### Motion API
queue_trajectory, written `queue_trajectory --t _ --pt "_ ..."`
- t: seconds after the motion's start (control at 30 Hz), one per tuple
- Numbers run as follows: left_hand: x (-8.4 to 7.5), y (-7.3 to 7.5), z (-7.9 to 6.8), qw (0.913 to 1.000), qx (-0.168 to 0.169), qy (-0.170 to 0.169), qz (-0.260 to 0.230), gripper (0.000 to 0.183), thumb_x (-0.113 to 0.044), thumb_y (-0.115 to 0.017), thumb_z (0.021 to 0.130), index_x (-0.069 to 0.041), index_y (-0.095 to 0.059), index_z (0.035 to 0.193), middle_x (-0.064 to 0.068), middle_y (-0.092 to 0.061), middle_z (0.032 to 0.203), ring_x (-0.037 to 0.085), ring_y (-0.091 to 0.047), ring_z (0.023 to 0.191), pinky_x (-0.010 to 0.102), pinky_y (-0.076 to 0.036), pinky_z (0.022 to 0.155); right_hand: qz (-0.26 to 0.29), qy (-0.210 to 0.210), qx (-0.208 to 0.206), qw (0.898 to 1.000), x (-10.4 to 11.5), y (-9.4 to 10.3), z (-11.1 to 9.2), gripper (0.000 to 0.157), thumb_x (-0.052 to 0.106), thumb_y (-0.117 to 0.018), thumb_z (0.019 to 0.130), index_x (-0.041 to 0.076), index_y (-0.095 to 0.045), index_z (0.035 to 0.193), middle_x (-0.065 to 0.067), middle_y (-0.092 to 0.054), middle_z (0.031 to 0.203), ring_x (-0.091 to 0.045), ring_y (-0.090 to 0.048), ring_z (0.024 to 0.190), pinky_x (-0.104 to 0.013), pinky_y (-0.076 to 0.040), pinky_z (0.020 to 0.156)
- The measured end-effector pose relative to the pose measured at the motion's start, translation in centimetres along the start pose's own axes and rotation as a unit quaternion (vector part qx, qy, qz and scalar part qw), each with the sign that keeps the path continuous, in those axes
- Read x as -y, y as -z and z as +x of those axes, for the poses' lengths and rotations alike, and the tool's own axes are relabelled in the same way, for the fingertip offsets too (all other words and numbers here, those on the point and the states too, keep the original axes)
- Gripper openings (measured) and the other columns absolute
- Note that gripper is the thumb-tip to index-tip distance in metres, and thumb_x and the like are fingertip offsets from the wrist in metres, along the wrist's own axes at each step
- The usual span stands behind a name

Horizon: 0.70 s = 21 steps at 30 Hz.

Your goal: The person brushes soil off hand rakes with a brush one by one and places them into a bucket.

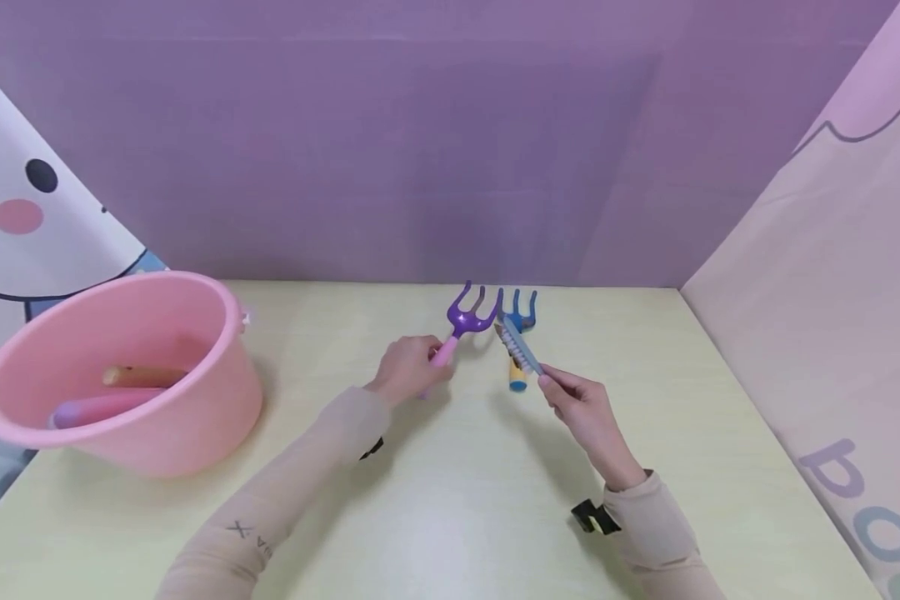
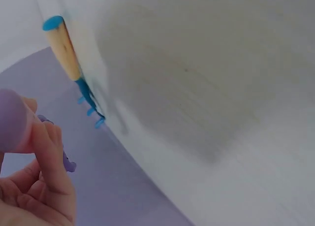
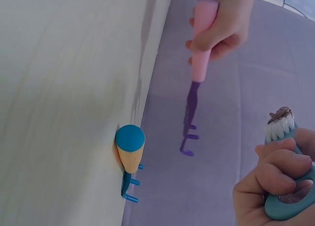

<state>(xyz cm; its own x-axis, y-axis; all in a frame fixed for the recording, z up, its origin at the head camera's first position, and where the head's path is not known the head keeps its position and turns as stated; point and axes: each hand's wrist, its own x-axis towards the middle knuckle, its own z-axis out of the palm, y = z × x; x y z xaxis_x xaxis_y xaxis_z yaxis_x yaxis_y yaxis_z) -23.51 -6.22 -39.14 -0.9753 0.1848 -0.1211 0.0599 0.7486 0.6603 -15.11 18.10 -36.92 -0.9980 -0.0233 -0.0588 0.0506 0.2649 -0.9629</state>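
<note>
My left hand (image 1: 408, 368) grips the pink handle of a small garden hand fork (image 1: 465, 322), its purple tines raised above the table and aimed at the back wall. In my right hand (image 1: 583, 412) I hold a light-blue scrubbing brush (image 1: 527, 350) with white bristles facing left. The right wrist view shows the brush's ring-shaped handle and a brown clump (image 3: 279, 113) on the bristle tips. Between the two hands, a second hand fork (image 1: 518, 383) with blue tines and a wood-coloured handle lies on the table. The brush partly covers it in the head view.
A pink bucket (image 1: 187, 433) stands at the left of the pale wooden table (image 1: 450, 517). Inside it are a wood-coloured handle (image 1: 142, 377) and a pink-purple object (image 1: 105, 408). A purple backdrop (image 1: 435, 150) rises behind the table, and a printed panel (image 1: 817, 317) borders the right side.
</note>
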Motion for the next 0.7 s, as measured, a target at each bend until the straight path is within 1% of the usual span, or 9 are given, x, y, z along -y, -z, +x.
queue_trajectory --t 0.17,0.27,0.37,0.47,0.53,0.63,0.7 --pt "-0.8 0.2 -1.9 0.9997 0.011 -0.021 0.001 0.043 -0.025 -0.069 0.077 -0.011 -0.059 0.117 0.003 -0.063 0.086 0.013 -0.059 0.049 0.026 -0.048 0.048 -0.005 -0.002 -0.005 1.000 -0.3 0.2 0.0 0.038 0.027 -0.053 0.092 0.006 -0.057 0.123 0.001 -0.043 0.067 -0.006 -0.032 0.052 -0.018 -0.027 0.048" --pt "-1.3 0.1 -3.0 0.9988 0.011 -0.045 0.019 0.044 -0.026 -0.069 0.077 -0.010 -0.060 0.117 0.003 -0.063 0.086 0.011 -0.057 0.049 0.025 -0.047 0.050 -0.018 -0.002 -0.008 1.000 -0.4 0.2 0.0 0.039 0.028 -0.053 0.092 0.007 -0.057 0.124 0.000 -0.045 0.069 -0.007 -0.034 0.054 -0.018 -0.029 0.049" --pt "-1.5 0.0 -4.2 0.9959 -0.006 -0.077 0.048 0.040 -0.026 -0.069 0.077 -0.009 -0.062 0.113 0.001 -0.062 0.083 0.010 -0.055 0.055 0.024 -0.045 0.054 -0.033 0.001 -0.011 0.999 -0.5 0.0 0.1 0.039 0.029 -0.053 0.092 0.008 -0.057 0.124 -0.003 -0.047 0.072 -0.007 -0.036 0.056 -0.019 -0.032 0.050" --pt "-1.5 0.0 -5.3 0.9906 -0.030 -0.107 0.080 0.036 -0.026 -0.069 0.076 -0.009 -0.065 0.107 -0.001 -0.062 0.081 0.011 -0.052 0.061 0.024 -0.043 0.058 -0.047 0.001 -0.020 0.999 -0.5 -0.1 0.1 0.039 0.030 -0.053 0.092 0.008 -0.057 0.124 -0.006 -0.049 0.075 -0.009 -0.038 0.058 -0.020 -0.033 0.051" --pt "-1.4 0.0 -6.0 0.9883 -0.040 -0.117 0.089 0.034 -0.025 -0.069 0.076 -0.009 -0.066 0.106 -0.001 -0.062 0.081 0.011 -0.051 0.063 0.024 -0.042 0.058 -0.062 0.005 -0.028 0.998 -0.4 -0.3 0.1 0.039 0.029 -0.053 0.092 0.007 -0.057 0.124 -0.009 -0.054 0.080 -0.009 -0.041 0.061 -0.020 -0.036 0.053" --pt "-1.1 0.2 -6.8 0.9844 -0.056 -0.131 0.103 0.033 -0.024 -0.070 0.075 -0.008 -0.066 0.103 -0.001 -0.062 0.080 0.011 -0.049 0.061 0.024 -0.042 0.057 -0.093 0.027 -0.046 0.994 -0.4 -0.6 0.1 0.037 0.026 -0.054 0.092 0.006 -0.058 0.122 -0.014 -0.060 0.085 -0.010 -0.042 0.061 -0.020 -0.036 0.051" --pt "-0.8 0.2 -7.2 0.9819 -0.067 -0.137 0.112 0.030 -0.022 -0.070 0.075 -0.008 -0.067 0.101 -0.001 -0.061 0.077 0.011 -0.048 0.059 0.023 -0.041 0.055 -0.123 0.056 -0.057 0.989 -0.4 -0.9 -0.1 0.036 0.023 -0.056 0.091 0.005 -0.059 0.121 -0.015 -0.061 0.082 -0.009 -0.041 0.058 -0.020 -0.036 0.048"
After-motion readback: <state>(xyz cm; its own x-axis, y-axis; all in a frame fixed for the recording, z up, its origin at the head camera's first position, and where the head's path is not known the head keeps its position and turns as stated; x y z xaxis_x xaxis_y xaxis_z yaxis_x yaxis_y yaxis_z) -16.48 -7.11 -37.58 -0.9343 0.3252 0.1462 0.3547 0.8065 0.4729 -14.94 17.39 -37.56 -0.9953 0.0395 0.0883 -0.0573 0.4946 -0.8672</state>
